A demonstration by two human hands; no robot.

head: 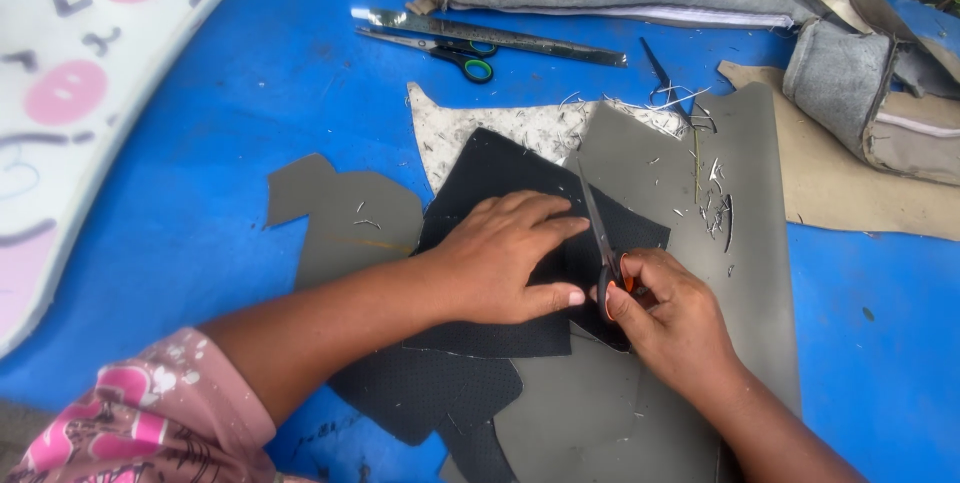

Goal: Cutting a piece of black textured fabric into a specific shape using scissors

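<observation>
Two hands work: left hand [510,258] flat, pinning black perforated leather sheet [500,178]; right hand [670,318] gripping orange-handled scissors [603,248], whose blades could nick the nearby fingertips.

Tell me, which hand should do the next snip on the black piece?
Probably the right hand: it grips the orange-handled scissors, blades over the black piece. The left hand lies flat, pinning it.
</observation>
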